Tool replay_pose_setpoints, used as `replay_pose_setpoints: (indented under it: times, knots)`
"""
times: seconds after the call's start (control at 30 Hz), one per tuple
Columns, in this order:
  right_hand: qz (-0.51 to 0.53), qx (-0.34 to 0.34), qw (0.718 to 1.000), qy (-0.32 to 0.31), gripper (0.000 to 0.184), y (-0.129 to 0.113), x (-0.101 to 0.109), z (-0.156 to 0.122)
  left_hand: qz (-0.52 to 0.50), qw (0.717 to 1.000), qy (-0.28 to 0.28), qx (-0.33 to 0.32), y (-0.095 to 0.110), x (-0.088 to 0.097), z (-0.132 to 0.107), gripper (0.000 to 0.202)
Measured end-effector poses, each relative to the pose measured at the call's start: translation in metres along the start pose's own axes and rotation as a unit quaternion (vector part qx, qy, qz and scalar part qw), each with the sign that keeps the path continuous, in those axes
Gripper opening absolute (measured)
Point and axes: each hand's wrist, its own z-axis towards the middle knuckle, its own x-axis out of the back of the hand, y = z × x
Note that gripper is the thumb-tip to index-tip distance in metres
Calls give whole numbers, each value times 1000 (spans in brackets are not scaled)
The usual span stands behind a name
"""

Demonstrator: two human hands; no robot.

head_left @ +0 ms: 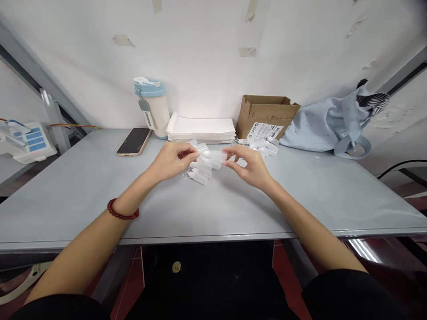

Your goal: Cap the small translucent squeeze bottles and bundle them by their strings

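Observation:
My left hand and my right hand meet over the middle of the grey table. Both pinch a small clear plastic tube between thumb and fingers, one hand at each end. Just beneath lies a little heap of similar clear tubes. A red bead bracelet sits on my left wrist. A second heap of clear tubes lies farther back, in front of the cardboard box.
At the back stand a white-and-blue tumbler, a stack of white sheets and an open cardboard box. A phone lies back left, a light blue bag back right. A white-blue device sits far left.

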Motion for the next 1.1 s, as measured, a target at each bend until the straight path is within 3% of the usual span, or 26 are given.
replay_pose_setpoints:
  times: [0.1,0.2,0.3,0.43,0.7,0.93,1.1]
  knots:
    - [-57,-20,998,20,14,12,11,2,43,998,18,51,-6,8,4,23]
    - [-109,-54,992,27,10,26,21,3,96,993,-19,66,-11,10,6,24]
    - [-146,-115,982,-9,9,39,30,3,146,986,-44,67,-14,9,7,27]
    - [-167,-182,967,-60,10,49,38,2,198,978,-18,64,-17,9,7,30]
    - [-225,-230,938,-127,14,56,45,-1,202,976,68,45,-17,5,4,35]
    - [-252,-239,921,-177,12,60,41,-3,222,971,85,35,-10,0,2,40]
    - [-292,-209,921,-149,18,61,42,-1,230,970,82,20,-9,-3,1,41]
